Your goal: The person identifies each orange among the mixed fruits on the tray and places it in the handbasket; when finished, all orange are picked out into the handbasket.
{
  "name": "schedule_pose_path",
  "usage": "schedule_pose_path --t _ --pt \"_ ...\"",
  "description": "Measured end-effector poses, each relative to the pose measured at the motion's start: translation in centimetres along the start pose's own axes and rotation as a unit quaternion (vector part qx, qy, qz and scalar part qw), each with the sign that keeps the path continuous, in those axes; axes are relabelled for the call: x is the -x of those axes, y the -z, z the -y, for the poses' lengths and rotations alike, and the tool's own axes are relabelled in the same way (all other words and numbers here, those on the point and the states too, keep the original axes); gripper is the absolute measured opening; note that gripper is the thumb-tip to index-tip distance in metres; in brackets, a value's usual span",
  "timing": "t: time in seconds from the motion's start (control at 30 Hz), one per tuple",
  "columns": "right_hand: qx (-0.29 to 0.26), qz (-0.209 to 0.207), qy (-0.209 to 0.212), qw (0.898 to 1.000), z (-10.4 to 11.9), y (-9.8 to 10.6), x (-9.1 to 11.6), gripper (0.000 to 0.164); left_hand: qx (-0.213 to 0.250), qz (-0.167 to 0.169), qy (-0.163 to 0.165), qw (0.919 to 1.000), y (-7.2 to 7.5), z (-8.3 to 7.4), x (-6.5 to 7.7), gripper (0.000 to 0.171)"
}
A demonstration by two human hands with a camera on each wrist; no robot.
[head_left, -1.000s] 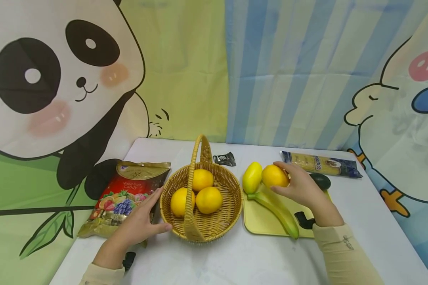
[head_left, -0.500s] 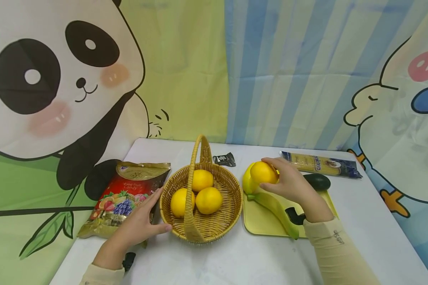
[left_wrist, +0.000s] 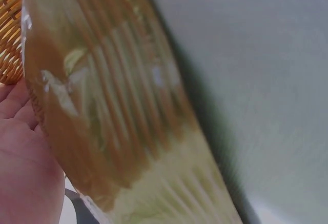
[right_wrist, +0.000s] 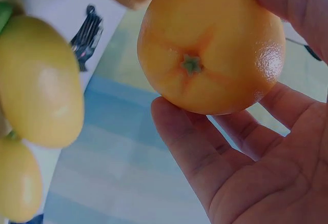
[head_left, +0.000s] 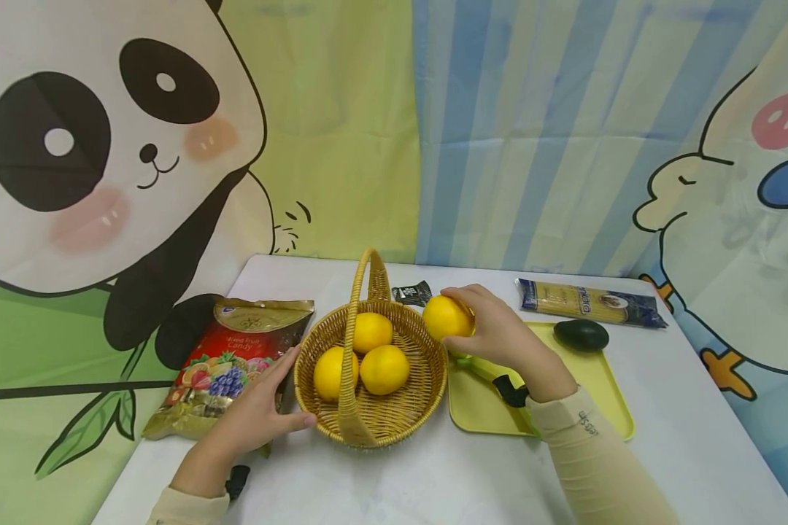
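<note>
My right hand (head_left: 499, 332) grips an orange (head_left: 448, 318) between thumb and fingers, at the right rim of a wicker basket (head_left: 394, 419). In the right wrist view the orange (right_wrist: 205, 55) shows its green stem mark. Three similar oranges (head_left: 384, 369) lie in the basket, under its tall handle (head_left: 348, 364). My left hand (head_left: 252, 412) rests against the basket's left side, fingers extended and thumb near the front rim. A candy bag (head_left: 236, 343) lies partly beneath that hand; its gold edge (left_wrist: 128, 106) fills much of the left wrist view.
A yellow tray (head_left: 604, 394) stands right of the basket with a dark green avocado-like fruit (head_left: 581, 335) and a banana (head_left: 478, 368), half hidden by my arm. A yellow oval fruit (right_wrist: 41, 80) shows in the right wrist view. Behind lie a black wrapper (head_left: 412, 293) and a pasta pack (head_left: 591, 302).
My right hand has carried the orange left from above the tray to the basket's right rim, uncovering the dark green fruit. My left hand and the basket stay in place.
</note>
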State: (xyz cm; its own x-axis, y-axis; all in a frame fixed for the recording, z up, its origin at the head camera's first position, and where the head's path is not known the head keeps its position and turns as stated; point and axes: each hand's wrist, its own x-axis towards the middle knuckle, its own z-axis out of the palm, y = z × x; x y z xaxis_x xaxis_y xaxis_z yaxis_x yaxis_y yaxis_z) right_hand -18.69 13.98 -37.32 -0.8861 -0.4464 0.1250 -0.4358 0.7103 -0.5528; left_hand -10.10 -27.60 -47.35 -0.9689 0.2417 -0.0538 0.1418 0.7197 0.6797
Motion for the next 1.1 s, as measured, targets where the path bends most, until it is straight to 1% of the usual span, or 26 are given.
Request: schedule_pose_path --t 0.27,0.47,0.63,0.9,1.1 --pt "-0.006 0.013 0.027 1.000 2.0 -0.6 -1.2 0.077 0.001 0.000 -0.002 1.0000 0.1 0.0 0.1 0.121" --pt "-0.010 0.027 0.032 0.999 3.1 -1.3 -2.1 0.077 -0.006 0.000 -0.003 1.0000 0.0 0.1 0.2 0.121" --pt "-0.009 0.037 0.046 0.998 4.0 -1.9 -2.9 0.077 -0.006 0.000 -0.002 1.0000 0.1 0.0 0.1 0.120" --pt "0.002 0.055 0.060 0.997 5.6 -2.9 -3.9 0.076 -0.007 -0.001 -0.008 0.9999 0.0 0.0 0.0 0.120" --pt "0.016 0.075 0.067 0.995 6.6 -4.2 -4.7 0.072 -0.001 0.000 -0.007 1.0000 0.0 0.0 0.0 0.119"
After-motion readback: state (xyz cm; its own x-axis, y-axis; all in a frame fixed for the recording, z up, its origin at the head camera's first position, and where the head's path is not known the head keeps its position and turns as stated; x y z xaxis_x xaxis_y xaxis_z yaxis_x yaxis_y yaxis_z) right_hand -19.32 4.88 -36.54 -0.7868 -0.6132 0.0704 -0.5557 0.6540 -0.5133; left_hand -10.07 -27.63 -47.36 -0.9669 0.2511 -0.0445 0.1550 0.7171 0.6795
